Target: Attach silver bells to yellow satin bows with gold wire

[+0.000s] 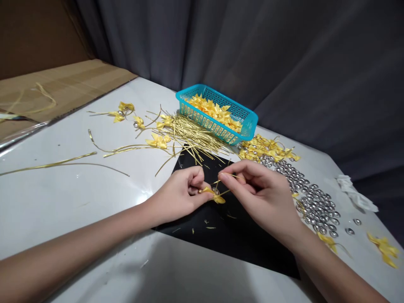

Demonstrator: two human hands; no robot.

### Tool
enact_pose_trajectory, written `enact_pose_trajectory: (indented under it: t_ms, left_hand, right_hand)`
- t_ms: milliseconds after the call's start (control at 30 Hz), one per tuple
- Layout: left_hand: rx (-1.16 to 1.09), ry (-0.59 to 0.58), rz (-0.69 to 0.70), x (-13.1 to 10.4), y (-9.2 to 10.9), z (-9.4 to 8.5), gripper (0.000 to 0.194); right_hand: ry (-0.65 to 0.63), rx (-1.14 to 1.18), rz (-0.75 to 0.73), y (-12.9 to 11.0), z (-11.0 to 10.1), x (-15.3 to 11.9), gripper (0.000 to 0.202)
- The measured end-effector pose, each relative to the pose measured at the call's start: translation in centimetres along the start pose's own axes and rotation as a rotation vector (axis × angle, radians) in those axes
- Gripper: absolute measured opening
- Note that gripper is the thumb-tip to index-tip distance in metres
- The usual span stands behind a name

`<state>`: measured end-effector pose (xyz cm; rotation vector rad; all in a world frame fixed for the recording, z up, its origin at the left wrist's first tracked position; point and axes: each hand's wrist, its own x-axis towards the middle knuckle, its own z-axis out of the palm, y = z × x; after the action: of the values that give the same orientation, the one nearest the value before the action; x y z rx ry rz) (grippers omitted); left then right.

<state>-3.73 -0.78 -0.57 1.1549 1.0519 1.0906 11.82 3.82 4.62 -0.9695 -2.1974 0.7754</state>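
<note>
Between thumb and fingers of my left hand (186,191) is a yellow ribbon flower (218,198), with a small silvery bead at its centre. My right hand (261,189) pinches a thin gold cord (235,176) that runs to the flower. Another stretch of cord passes from the flower under my right fingers. Both hands are held over a black sheet (227,240) with bits of yellow trimmings on it. Beyond them lies a pile of cut gold cords (195,134).
A turquoise basket (252,126) holds many yellow ribbon flowers. Silver beads (315,206) spread to the right, beside finished-looking yellow flowers (265,147). White crumpled scraps (356,193) lie near the right edge. Loose gold cords (69,160) and cardboard (63,82) are at left; a grey curtain (284,54) hangs behind.
</note>
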Motion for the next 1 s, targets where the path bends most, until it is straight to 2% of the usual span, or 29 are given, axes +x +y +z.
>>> enact_pose_trajectory:
  t_ms: [67, 200, 300, 433, 567, 733, 900, 1000]
  left_hand:
    - [-0.024, -0.041, -0.015, -0.2, 0.2, 0.0, 0.04]
    - [-0.091, -0.007, -0.049, -0.1, 0.5, -0.2, 0.043]
    - [-0.191, 0.053, -0.075, 0.3, 0.5, -0.6, 0.046]
    - [-0.29, 0.175, -0.1, 0.8, 0.2, -1.1, 0.052]
    - [-0.395, 0.213, -0.136, 1.0, 0.1, -1.5, 0.053]
    - [-0.438, 0.272, -0.16, 1.1, 0.4, -1.6, 0.051]
    - [-0.465, 0.275, -0.156, 1.2, 0.3, -1.4, 0.05]
    - [-0.465, 0.273, -0.167, 1.1, 0.2, -1.3, 0.05]
  right_hand:
    - [0.045, -0.019, 0.007, 0.6, 0.4, 0.3, 0.01]
    - [0.105, -0.062, 0.038, 1.8, 0.9, 0.9, 0.012]
    - [0.118, -0.034, 0.074, 1.9, 0.8, 0.9, 0.012]
    - [0.093, 0.08, 0.169, 0.5, 0.2, 0.5, 0.012]
    - [-0.024, 0.114, 0.178, -0.8, -0.3, -0.2, 0.012]
    - [-0.237, -0.019, 0.093, -0.6, -0.3, -0.8, 0.014]
    - [-0.435, -0.181, 0.004, 0.2, 0.9, -1.0, 0.013]
    - [-0.476, -0.154, -0.005, 0.7, 2.0, -1.2, 0.011]
